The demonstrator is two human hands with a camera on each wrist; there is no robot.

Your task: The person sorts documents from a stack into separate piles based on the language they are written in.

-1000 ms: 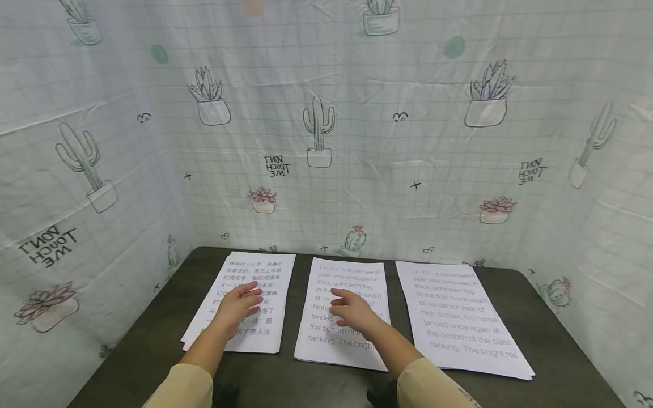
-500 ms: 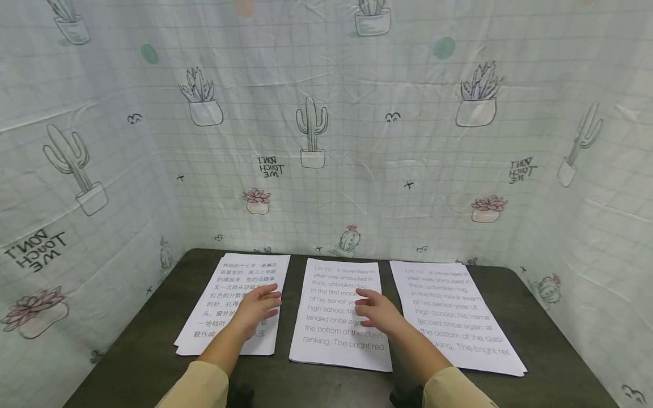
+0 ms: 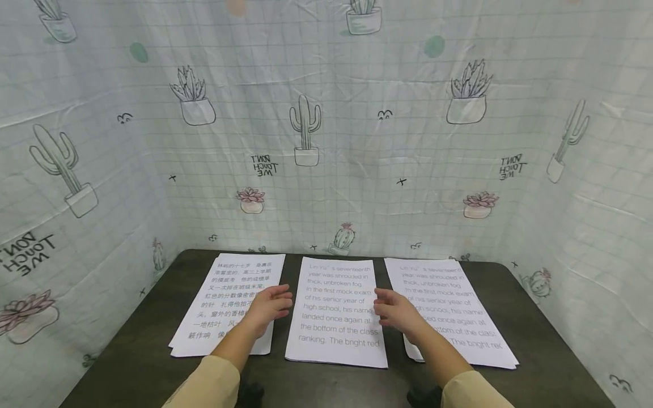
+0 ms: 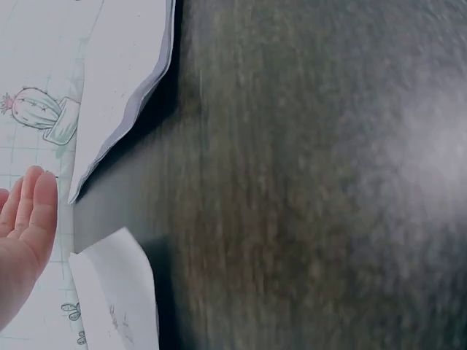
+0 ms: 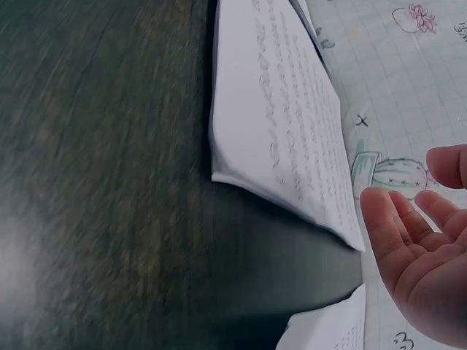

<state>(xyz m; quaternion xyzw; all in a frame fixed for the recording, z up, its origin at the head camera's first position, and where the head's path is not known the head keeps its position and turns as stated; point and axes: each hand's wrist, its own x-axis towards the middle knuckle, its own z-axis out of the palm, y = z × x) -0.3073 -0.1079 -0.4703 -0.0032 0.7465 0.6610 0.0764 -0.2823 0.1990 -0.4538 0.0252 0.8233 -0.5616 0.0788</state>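
Three stacks of printed paper lie in a row on a dark table. On the left stack (image 3: 229, 277) the text is Chinese; the middle stack (image 3: 336, 317) and the right stack (image 3: 469, 317) carry English lines. My left hand (image 3: 267, 309) hovers over the right side of the left stack, fingers loosely extended toward the middle one. Over the gap between the middle and right stacks is my right hand (image 3: 400, 311), its fingers pointing left. Neither hand holds anything. The right wrist view shows the right hand's relaxed fingers (image 5: 387, 219) apart from the paper.
The dark wooden table (image 3: 306, 385) is bounded by a pale grid-patterned curtain (image 3: 352, 141) with printed cacti at the back and both sides. Narrow strips of tabletop separate the stacks. Dark objects partly show below the forearms at the near edge.
Both hands have shifted right across the stacks. The right hand has moved off the middle stack, and the left hand toward the left stack's right edge. The view has turned slightly; the papers stay put.
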